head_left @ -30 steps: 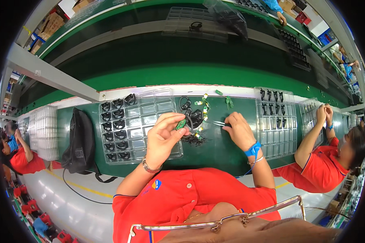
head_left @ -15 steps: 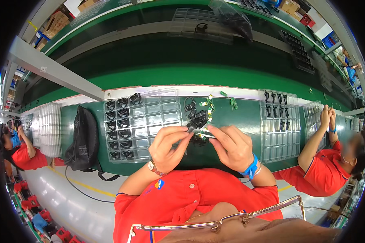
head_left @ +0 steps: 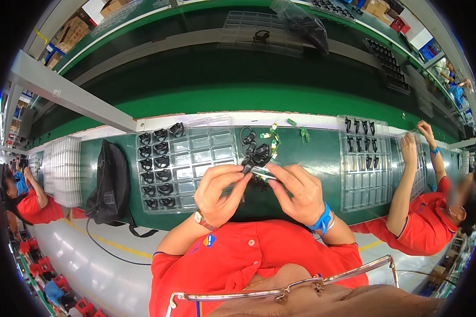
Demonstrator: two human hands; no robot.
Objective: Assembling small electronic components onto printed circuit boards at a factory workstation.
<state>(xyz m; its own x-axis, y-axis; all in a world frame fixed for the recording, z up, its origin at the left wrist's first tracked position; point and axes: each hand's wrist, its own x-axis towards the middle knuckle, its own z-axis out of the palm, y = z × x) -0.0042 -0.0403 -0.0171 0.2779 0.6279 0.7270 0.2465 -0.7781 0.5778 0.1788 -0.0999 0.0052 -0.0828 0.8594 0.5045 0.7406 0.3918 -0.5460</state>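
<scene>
Surface (head_left: 312,158): long green bench running 9 to 3 o'clock across the view, white strip along its far edge.

Backpack (head_left: 111,182): black, slumped on the surface at 9 o'clock from the hands, strap hanging off the near edge.

Left tray (head_left: 195,158): clear, compartmented, at 10 o'clock from the hands; its left columns hold black ear-hook pieces, the rest are bare.

Right tray (head_left: 362,169): clear, at 3 o'clock; a few upright black parts in its far rows.

Loose pile (head_left: 255,150): black hooked parts with small green boards, on the surface at 12 o'clock, just beyond the fingertips.

Co-workers: one sleeve and raised arm at far right, another person at far left; neither near the hands.

Left hand (head_left: 219,190): raised above the near edge of the surface, fingers curled, thumb and forefinger pinched shut on a small black part (head_left: 247,168) at the fingertips.

Right hand (head_left: 299,193): blue wristband; fingers closed on a thin metal tool (head_left: 264,173), apparently tweezers.

Relation: the tool's long axis lies roughly 3 to 9 o'clock, its tip pointing at the black part, which sits at 9 o'clock from the right grip and touches, or nearly touches, the tip. Both hands are equally near; whether the tool's tips clasp anything is too small to tell.
</scene>
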